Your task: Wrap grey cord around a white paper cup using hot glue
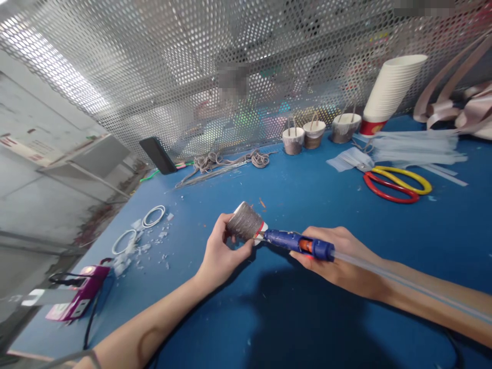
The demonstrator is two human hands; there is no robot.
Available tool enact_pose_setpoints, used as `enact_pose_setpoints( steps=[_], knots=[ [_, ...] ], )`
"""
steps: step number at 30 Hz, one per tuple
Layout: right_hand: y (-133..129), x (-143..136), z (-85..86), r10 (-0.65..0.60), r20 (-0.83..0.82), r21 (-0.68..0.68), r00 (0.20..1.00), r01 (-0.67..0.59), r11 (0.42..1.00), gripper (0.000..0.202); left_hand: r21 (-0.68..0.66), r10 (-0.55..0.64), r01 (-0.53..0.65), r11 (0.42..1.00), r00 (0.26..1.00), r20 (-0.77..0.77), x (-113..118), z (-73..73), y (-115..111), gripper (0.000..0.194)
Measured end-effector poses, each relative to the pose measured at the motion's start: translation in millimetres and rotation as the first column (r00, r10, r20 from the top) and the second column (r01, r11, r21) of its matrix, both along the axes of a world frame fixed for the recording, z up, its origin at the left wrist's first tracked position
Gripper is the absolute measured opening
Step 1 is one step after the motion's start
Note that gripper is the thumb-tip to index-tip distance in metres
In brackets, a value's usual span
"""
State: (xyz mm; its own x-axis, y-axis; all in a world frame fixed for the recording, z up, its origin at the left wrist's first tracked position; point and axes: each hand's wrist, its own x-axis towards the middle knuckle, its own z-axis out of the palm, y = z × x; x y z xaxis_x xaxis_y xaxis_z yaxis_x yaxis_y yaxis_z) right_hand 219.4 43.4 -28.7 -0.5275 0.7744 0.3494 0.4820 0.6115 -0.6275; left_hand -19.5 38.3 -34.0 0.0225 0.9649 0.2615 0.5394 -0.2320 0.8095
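My left hand (225, 251) holds a paper cup (245, 221) tilted on its side, its wall wrapped in grey-brown cord with a white and red band bare near the base. In my right hand (342, 256) is a blue glue gun (284, 239), a long clear glue stick (384, 275) trailing from its back over the forearm. The gun's nozzle meets the cup at the bare band, close to my left thumb; whether it touches cannot be made out.
Behind stand cord-wrapped cups (293, 141), stacked paper cups (392, 92), red-yellow scissors (392, 184), glue sticks (418, 148), ribbon (476, 113), coiled cord (207, 163) and a phone (157, 155). At left lie white rings (154, 217), scraps and a purple power strip (86, 292) on the blue table (215, 323).
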Motion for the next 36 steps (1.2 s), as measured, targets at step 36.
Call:
enact_pose_setpoints(
  steps=[36],
  knots=[
    [97, 24, -23.4, -0.29, 0.169, -0.041, 0.942, 0.301, 0.953, 0.029, -0.064, 0.015, -0.012, 0.998, 0.999, 0.041, 0, 1.6, -1, 0.03]
  ],
)
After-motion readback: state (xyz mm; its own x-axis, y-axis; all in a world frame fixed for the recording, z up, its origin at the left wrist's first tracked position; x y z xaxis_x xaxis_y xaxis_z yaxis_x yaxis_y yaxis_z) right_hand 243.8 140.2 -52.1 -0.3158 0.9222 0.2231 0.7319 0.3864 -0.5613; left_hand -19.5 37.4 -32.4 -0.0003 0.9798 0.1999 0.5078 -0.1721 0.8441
